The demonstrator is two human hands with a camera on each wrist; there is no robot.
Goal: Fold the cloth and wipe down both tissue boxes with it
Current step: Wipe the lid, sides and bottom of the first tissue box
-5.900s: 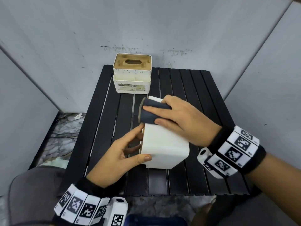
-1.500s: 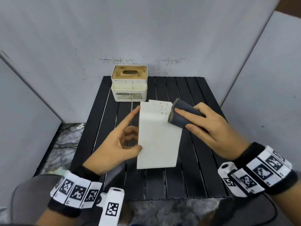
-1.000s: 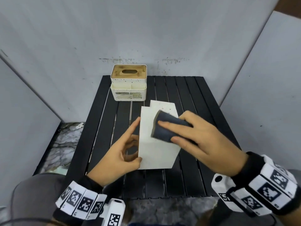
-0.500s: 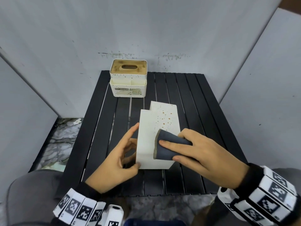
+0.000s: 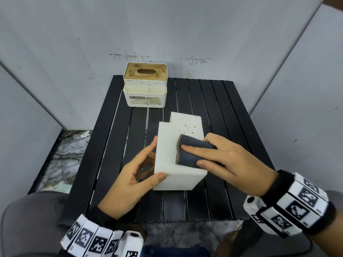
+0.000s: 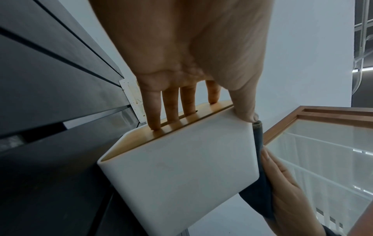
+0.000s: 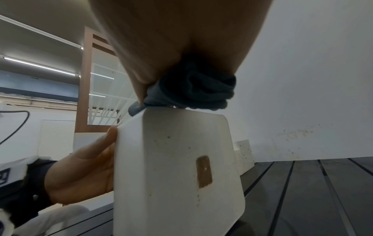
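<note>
A white tissue box [image 5: 167,156] lies on its side mid-table, brown specks on its far end. My left hand [image 5: 148,164] holds its left side: the fingers [image 6: 153,115] rest on the wooden lid and the thumb hooks over the near corner. My right hand [image 5: 213,158] grips the folded dark cloth [image 5: 189,154] and presses it on the upturned face near the right edge. In the right wrist view the cloth [image 7: 193,89] is bunched under my palm on the box [image 7: 177,167]. A second tissue box [image 5: 145,89] with a wooden lid stands at the back left.
The black slatted table [image 5: 222,117] has bare slats right of both boxes and along its front edge. Grey walls close in behind and on both sides. Left of the table there is marbled floor [image 5: 65,151].
My right hand has drawn the cloth over the upturned face, from the far right end toward the near end. The left hand has kept its hold on the box.
</note>
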